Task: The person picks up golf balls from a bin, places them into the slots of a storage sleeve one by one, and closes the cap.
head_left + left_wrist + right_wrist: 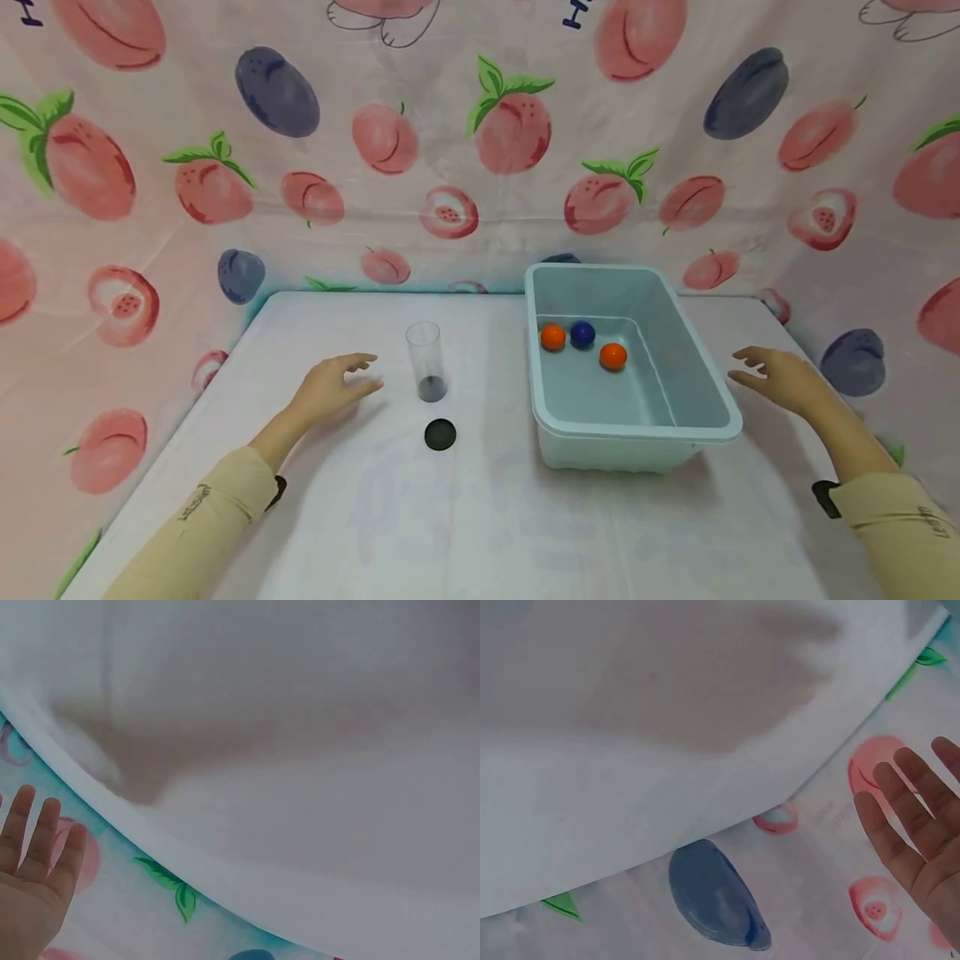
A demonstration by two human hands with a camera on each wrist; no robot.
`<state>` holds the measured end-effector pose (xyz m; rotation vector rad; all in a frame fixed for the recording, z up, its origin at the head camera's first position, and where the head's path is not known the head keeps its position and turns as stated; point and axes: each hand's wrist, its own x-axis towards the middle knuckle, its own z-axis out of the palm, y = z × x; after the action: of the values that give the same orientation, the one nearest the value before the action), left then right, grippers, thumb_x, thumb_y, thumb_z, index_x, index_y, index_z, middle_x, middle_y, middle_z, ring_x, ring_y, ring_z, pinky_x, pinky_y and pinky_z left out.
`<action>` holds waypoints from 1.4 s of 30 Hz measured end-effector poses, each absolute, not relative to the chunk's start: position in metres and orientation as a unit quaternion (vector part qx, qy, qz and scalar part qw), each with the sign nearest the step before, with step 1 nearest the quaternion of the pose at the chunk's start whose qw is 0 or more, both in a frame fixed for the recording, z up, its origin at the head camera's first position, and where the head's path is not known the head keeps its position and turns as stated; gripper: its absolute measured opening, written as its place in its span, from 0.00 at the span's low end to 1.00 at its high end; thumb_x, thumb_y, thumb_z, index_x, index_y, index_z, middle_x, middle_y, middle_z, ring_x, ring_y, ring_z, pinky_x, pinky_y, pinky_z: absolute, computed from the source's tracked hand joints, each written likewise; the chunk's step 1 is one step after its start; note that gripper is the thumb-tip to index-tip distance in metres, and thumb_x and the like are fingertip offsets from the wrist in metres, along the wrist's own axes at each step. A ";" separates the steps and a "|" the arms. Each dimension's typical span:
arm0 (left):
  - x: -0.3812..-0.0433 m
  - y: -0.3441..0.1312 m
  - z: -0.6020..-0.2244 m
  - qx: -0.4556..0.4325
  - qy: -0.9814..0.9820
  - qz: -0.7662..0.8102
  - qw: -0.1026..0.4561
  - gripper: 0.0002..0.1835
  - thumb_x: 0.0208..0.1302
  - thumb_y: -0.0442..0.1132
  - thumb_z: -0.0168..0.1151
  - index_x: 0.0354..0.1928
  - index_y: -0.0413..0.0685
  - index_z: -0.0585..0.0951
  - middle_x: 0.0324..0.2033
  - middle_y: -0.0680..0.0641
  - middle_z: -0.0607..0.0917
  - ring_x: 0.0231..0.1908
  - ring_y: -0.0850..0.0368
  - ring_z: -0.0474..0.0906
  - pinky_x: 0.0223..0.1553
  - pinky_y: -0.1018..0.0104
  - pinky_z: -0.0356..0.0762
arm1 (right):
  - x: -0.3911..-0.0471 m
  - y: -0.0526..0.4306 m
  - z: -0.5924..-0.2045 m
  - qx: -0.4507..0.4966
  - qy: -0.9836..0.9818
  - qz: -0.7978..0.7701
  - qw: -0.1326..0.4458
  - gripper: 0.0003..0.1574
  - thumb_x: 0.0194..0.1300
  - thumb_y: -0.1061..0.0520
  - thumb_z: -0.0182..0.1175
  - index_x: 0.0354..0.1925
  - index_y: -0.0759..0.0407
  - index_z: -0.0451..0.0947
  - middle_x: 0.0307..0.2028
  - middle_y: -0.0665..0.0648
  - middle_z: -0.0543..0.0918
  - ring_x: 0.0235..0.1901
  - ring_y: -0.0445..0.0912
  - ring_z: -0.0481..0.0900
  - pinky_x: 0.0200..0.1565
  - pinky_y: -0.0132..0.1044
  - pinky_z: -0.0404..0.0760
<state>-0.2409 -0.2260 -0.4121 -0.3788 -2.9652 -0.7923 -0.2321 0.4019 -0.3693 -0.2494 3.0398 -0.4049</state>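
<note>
In the head view a clear cylinder (427,358) with a dark bottom stands upright left of the middle of the table. A round black disc (440,434), like a lid, lies flat just in front of it. My left hand (333,387) is held over the table to the left of the cylinder, fingers relaxed and holding nothing. On the far side my right hand (776,379) hovers beside the right wall of a pale blue plastic bin (633,433), also with loose fingers and nothing in them. Inside the bin rest two orange balls (613,357) and a dark blue ball (582,334).
A white-covered table (480,525) carries everything. Behind it and along both sides hangs a fruit-printed cloth (495,208). The bin's walls rise well above the balls, and its back end reaches close to the table's rear edge.
</note>
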 end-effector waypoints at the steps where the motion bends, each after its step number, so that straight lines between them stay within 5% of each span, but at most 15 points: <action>1: -0.241 -0.224 -0.411 -0.119 -0.956 -0.266 0.024 0.29 0.59 0.53 0.64 0.59 0.46 0.75 0.49 0.40 0.83 0.53 0.40 0.77 0.52 0.41 0.73 | -0.232 0.402 -0.367 -0.080 0.987 -0.134 0.028 0.30 0.64 0.51 0.59 0.53 0.75 0.70 0.47 0.81 0.75 0.45 0.73 0.75 0.42 0.64 0.78; 31: -0.247 -0.164 -0.402 -0.091 -0.818 -0.568 0.025 0.34 0.55 0.34 0.68 0.65 0.42 0.68 0.61 0.35 0.72 0.62 0.38 0.68 0.63 0.45 0.67 | -0.223 0.368 -0.312 -0.093 0.971 -0.219 -0.029 0.27 0.66 0.53 0.57 0.51 0.78 0.71 0.45 0.81 0.77 0.44 0.73 0.77 0.37 0.58 0.82; 42: -0.249 -0.145 -0.401 -0.055 -0.775 -0.629 0.028 0.34 0.54 0.30 0.68 0.65 0.41 0.68 0.62 0.38 0.71 0.62 0.43 0.68 0.64 0.49 0.68 | -0.224 0.349 -0.284 -0.065 0.969 -0.239 0.003 0.32 0.68 0.50 0.55 0.56 0.76 0.67 0.50 0.81 0.73 0.47 0.70 0.76 0.38 0.50 0.85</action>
<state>-0.2492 -0.1454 -0.4007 -0.1710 -2.3914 -1.9421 -0.2243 0.3491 -0.2843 -0.2047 3.0382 -0.7479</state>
